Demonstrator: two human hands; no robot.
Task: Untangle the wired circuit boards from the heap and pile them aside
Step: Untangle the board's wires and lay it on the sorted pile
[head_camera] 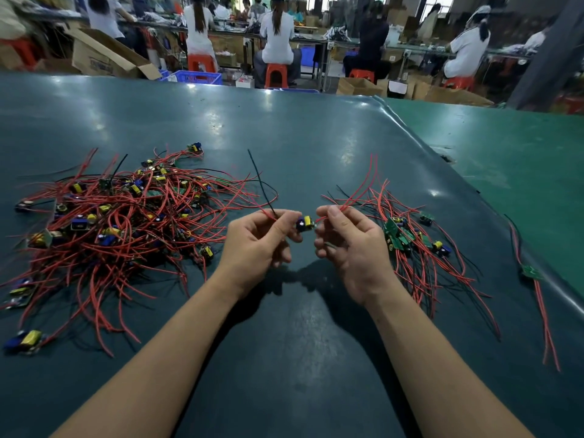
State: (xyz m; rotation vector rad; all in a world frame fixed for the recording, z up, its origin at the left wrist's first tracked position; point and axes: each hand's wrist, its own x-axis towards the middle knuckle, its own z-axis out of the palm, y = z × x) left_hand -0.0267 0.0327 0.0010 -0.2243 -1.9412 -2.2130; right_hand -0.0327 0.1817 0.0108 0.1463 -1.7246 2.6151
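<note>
A big tangled heap [123,216] of small circuit boards with red and black wires lies on the left of the dark green table [297,327]. A smaller sorted pile [407,238] lies on the right. Between them I hold one circuit board [305,223] with blue and yellow parts above the table. My left hand [262,241] pinches its red and black wires, which run up and to the left. My right hand [350,241] pinches the red wires on the board's other side, which lead toward the right pile.
A single board with long red and black wires [534,276] lies apart near the table's right edge. Loose boards [27,339] sit at the heap's near left. Beyond the far table edge, seated people work at benches among cardboard boxes and red stools.
</note>
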